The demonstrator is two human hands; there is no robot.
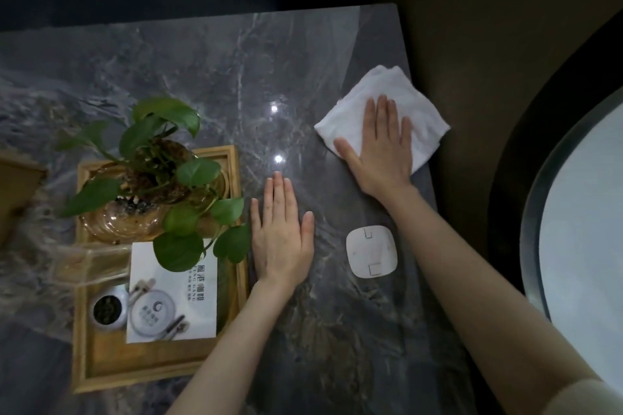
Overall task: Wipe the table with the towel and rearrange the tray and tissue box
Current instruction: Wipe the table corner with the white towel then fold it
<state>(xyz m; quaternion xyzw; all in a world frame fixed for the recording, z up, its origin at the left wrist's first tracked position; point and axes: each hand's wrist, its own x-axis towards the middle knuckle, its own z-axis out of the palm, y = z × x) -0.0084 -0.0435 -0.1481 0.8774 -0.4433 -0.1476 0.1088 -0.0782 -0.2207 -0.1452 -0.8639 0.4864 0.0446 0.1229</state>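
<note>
A folded white towel (397, 91) lies at the right edge of the grey marble table (209, 71). My right hand (379, 148) presses flat on the towel, fingers together and pointing away. My left hand (281, 232) rests flat and bare on the table, just right of the wooden tray (161, 367). The tray sits at the left and holds a potted green plant (151, 165) in a glass bowl, a white printed card (175, 296) and a small round tin (108, 308). A brown box (17, 185), possibly the tissue box, shows at the left border.
A white rounded square device (371, 251) lies on the table between my forearms. Past the table's right edge is dark floor, then a large round white surface with a metal rim (580, 212). The far table edge borders dark seating.
</note>
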